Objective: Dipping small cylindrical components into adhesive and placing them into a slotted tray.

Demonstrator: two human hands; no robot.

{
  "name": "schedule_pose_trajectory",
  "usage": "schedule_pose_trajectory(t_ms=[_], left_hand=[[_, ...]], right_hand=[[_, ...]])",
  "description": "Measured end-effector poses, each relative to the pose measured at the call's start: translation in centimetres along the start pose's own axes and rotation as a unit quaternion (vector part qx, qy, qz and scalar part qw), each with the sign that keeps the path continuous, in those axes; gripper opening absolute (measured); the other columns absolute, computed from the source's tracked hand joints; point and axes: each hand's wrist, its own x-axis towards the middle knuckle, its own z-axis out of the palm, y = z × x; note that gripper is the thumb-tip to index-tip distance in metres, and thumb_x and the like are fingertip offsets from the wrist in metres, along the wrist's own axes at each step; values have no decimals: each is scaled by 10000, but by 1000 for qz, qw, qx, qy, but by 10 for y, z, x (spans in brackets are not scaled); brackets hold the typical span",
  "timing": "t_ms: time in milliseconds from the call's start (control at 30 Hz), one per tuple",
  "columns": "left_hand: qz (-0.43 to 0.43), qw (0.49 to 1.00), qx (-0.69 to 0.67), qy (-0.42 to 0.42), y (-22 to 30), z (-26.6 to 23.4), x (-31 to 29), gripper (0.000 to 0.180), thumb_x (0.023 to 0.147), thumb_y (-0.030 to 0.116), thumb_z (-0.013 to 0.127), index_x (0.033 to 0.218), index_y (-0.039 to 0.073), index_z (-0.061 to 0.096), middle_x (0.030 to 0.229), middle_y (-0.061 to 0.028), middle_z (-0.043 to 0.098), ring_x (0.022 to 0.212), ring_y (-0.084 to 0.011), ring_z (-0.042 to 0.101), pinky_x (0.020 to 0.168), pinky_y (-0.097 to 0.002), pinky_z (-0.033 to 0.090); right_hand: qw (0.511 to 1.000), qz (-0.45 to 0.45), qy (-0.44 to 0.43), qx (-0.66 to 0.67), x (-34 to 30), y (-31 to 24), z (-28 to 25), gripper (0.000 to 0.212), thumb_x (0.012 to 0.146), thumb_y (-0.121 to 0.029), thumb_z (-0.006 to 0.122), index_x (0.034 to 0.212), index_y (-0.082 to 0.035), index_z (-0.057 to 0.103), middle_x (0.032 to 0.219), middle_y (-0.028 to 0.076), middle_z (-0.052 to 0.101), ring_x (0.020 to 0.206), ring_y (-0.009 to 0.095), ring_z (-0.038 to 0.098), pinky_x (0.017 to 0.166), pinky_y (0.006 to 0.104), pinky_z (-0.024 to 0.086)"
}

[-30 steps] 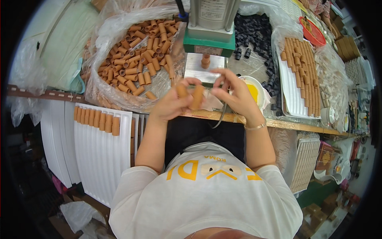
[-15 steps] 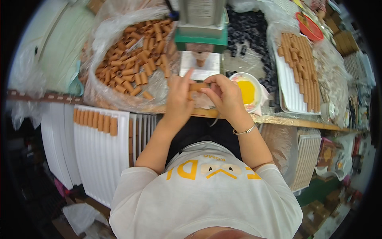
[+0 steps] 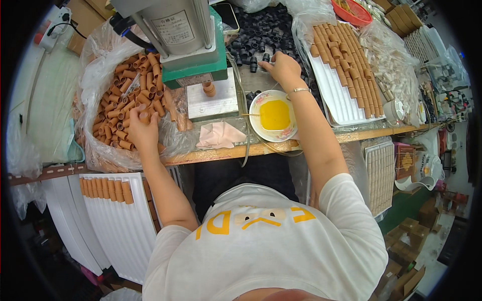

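My left hand (image 3: 144, 131) is in the plastic bag of short brown tubes (image 3: 120, 100), its fingers closed round one brown tube (image 3: 144, 117). Stretched forward on the right, my right hand (image 3: 284, 70) is at the edge of the heap of black ring-like pieces (image 3: 271, 25). Its thumb and forefinger close on one small black piece (image 3: 266, 57), and another black piece (image 3: 253, 64) stands just beside it. Between my hands, a press (image 3: 196, 65) with a green block rises over a metal plate (image 3: 213, 104). A small brown ringed piece (image 3: 209, 89) sits under the block.
A bowl (image 3: 255, 126) of yellow liquid with a thin stick stands near the table edge, beside a pink cloth (image 3: 220, 135). Right, a white ridged tray (image 3: 326, 98) carries rows of brown tubes. Another ridged tray (image 3: 118, 226) with several tubes is lower left.
My hands have parted from a brown tube held together before the press. The left went to the tube pile, the right to the black pieces. The whole view has shifted.
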Motion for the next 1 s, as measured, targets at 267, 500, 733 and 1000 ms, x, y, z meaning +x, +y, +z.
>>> schedule_pose_trajectory(t_ms=[267, 500, 733, 1000], left_hand=[[-110, 696, -695, -144, 32, -1, -44, 327, 872, 3, 662, 1152, 49, 500, 1257, -198, 576, 1033, -206, 621, 809, -255, 540], [-273, 483, -788, -268, 62, 21, -76, 307, 931, 60, 607, 1217, 40, 497, 1279, -170, 563, 1045, -205, 628, 753, -253, 575], [-313, 405, -809, -289, 73, 29, -87, 314, 947, 76, 593, 1238, 6, 497, 1234, -128, 589, 1060, -187, 619, 755, -231, 575], [-279, 475, -790, -269, 74, 28, -95, 277, 937, 82, 614, 1197, 49, 524, 1250, -105, 591, 1037, -148, 607, 679, -195, 525]], right_hand=[[998, -41, 19, -34, 9, 29, -17, 241, 789, -94, 647, 1029, -103, 667, 956, 166, 702, 924, 320, 673, 798, 416, 526], [993, -84, 80, -36, -3, 38, -31, 220, 742, -109, 739, 944, -70, 661, 886, 130, 697, 865, 330, 664, 750, 413, 517], [985, -122, 107, -65, -12, 45, -28, 229, 833, -194, 686, 1050, -121, 685, 917, 115, 702, 896, 311, 663, 759, 420, 511], [960, -88, 68, 255, -115, 26, -51, 179, 815, -165, 705, 978, -92, 703, 854, 66, 696, 743, 244, 661, 708, 375, 517]])
